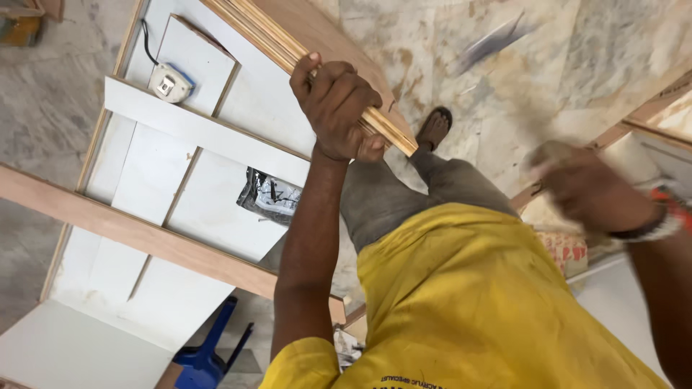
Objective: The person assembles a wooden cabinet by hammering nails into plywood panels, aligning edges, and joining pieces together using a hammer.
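From the head view, my left hand [337,108] is clenched around the edge of a plywood board [317,36], steadying it above the white cabinet frame [202,130]. My right hand [584,191] is blurred; I cannot tell its grip.

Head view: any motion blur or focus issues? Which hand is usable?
Head view: left hand sharp, gripping the plywood board edge; right hand smeared by motion blur, its grip unreadable; lighting soft and even, no hard glare; white panels in focus.
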